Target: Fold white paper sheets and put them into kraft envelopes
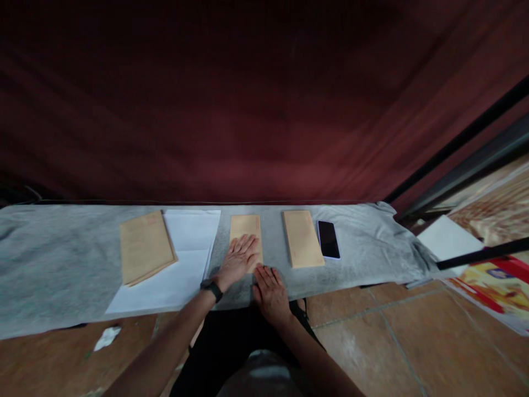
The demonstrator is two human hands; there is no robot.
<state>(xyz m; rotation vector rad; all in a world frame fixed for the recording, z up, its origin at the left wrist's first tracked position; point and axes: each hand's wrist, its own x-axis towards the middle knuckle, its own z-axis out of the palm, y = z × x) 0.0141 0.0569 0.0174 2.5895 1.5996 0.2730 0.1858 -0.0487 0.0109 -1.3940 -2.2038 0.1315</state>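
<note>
A brown paper envelope (244, 223) lies flat on the grey cloth in front of me. Across its middle rests my left hand (238, 258), palm down with the fingers stretched out; a dark watch is on that wrist. My right hand (271, 289) lies flat at the envelope's lower right corner, its fingers extended. Part of the envelope is hidden under the left hand. To the right is a neat stack of brown envelopes (303, 240). Further left, a few larger-looking brown envelopes (145, 248) lie on top of white paper sheets (190, 234).
A phone (328, 240) lies beside the right stack. The grey cloth (61, 259) covers a long narrow bench or table against a dark red curtain (248, 121). Black metal bars (463, 138) and a colourful box (502, 286) stand at the right. Crumpled white tissue (107, 337) is on the tiled floor.
</note>
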